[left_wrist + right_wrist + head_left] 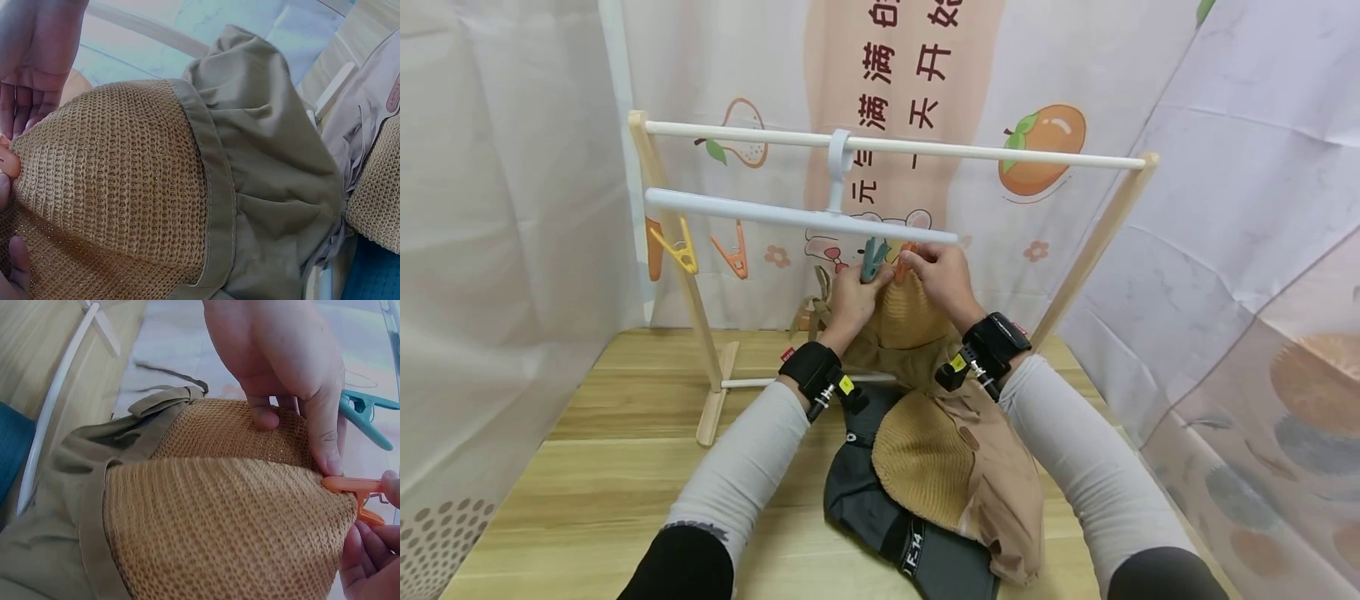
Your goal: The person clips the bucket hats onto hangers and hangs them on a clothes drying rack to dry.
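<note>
A woven straw sun hat (904, 312) with an olive fabric brim (56, 487) hangs below the pale blue clip hanger (737, 208), crown upward. My right hand (949, 282) pinches an orange clip (353, 484) right at the crown's top edge. Opposite it, my left hand (853, 302) holds the crown, its thumb beside the clip's tip. A teal clip (872, 260) on the hanger stands just past the left hand. In the left wrist view the right hand (40, 50) shows beyond the crown, and the orange clip (9, 164) is cut by the frame edge.
The hanger hooks on a wooden rack's top rail (1000, 153). Yellow (679, 246) and orange clips (732, 252) hang at its left. A pinkish-tan hat with straw (925, 454) and a dark grey cap (868, 500) lie on the wooden table (602, 467). Printed curtains surround it.
</note>
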`<state>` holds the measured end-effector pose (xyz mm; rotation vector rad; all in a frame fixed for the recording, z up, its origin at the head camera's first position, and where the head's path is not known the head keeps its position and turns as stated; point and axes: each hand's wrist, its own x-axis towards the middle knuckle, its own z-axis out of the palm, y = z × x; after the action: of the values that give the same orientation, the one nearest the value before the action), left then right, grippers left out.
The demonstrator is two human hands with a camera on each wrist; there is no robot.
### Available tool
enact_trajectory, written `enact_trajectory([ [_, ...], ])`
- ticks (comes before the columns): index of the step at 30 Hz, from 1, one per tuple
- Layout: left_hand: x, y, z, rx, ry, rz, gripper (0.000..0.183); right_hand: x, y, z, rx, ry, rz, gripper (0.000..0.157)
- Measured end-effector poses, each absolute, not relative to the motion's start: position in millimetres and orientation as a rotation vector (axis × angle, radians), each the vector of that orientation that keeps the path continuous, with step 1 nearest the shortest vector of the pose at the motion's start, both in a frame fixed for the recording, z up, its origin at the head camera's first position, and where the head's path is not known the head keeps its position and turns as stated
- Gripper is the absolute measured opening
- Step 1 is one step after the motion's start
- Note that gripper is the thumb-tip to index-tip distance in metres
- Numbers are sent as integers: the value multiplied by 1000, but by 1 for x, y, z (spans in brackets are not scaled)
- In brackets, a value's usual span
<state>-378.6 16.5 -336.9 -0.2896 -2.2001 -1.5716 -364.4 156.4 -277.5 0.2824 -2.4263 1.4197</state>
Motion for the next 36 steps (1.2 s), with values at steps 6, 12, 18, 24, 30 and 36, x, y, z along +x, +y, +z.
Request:
enact_trajectory([
  [6, -377, 12, -337, -294, -2209, -1587, 34, -361, 156, -277, 232, -2429, 1424, 29],
  [12, -376, 6, -340, -258, -2217, -1598, 30, -358, 162, -281, 205, -2489, 1360, 29],
  [18, -374, 4, -343, -220, -2236, -1590, 30, -351, 173, -287, 193, -2556, 1289, 33],
  [24, -374, 1, -342, -210, -2241, -1579, 32, -348, 185, -293, 170, -2681, 1239, 40],
  [30, -376, -3, -343, -187, -2268, -1545, 37, -346, 199, -303, 126, -2809, 1344, 48],
  [36, -373, -5, -343, -165, -2274, -1568, 36, -341, 209, -311, 139, -2881, 1366, 47],
])
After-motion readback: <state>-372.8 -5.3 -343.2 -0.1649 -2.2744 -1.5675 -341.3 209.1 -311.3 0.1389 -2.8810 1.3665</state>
